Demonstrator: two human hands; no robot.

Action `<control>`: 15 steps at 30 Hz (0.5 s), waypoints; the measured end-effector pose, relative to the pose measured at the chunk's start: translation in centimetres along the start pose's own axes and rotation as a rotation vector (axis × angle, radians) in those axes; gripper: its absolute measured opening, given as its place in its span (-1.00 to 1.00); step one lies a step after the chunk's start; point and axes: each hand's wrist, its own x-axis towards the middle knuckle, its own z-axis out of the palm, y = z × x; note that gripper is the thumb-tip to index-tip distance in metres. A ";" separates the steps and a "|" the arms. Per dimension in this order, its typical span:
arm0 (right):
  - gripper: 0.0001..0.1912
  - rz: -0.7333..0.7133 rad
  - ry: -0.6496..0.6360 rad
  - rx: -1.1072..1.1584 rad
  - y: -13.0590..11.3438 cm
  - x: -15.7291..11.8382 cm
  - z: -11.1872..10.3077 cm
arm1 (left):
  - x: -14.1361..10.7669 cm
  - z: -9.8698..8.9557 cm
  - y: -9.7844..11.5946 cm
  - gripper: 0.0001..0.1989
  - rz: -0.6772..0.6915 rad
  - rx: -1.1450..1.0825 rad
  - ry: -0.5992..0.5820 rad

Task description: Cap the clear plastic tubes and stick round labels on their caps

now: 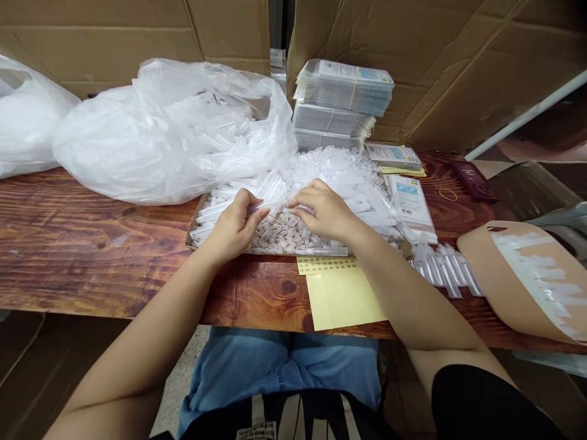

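Observation:
Both hands are over a shallow cardboard tray (191, 235) heaped with clear plastic tubes and small whitish caps (287, 234). My left hand (236, 226) pinches one end of a clear tube (270, 205) between thumb and fingers. Close beside it on the right, my right hand (323, 211) has its fingers closed at the tube's other end; what exactly its fingertips grip is too small to tell. Another clear tube (326, 251) lies along the tray's front edge, below my right hand. Yellow sheets (343, 299) lie in front of the tray, partly under my right forearm.
A big plastic bag of tubes (132, 140) stands behind left. Banded card stacks (343, 88) are at the back. Several tubes (447, 269) and a tan container (490, 269) sit to the right, with a dark red box (474, 180) behind.

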 end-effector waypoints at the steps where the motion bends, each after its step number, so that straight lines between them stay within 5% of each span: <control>1: -0.87 0.007 -0.115 -0.160 0.3 0.2 -0.2 | 0.1 -0.1 -0.3 -0.80 -0.004 0.013 -0.018; 4: -0.81 0.029 -0.283 -0.376 0.4 0.4 0.2 | -0.1 -0.2 -0.5 -0.79 -0.011 0.034 -0.065; 9: -0.83 -0.003 -0.258 -0.388 -0.2 0.4 1.2 | -0.4 -0.3 0.2 -0.74 -0.027 0.041 -0.129; 15: -0.87 -0.090 0.090 -0.032 0.8 0.0 -0.6 | -0.2 -0.4 -1.0 -0.72 -0.025 -0.143 -0.081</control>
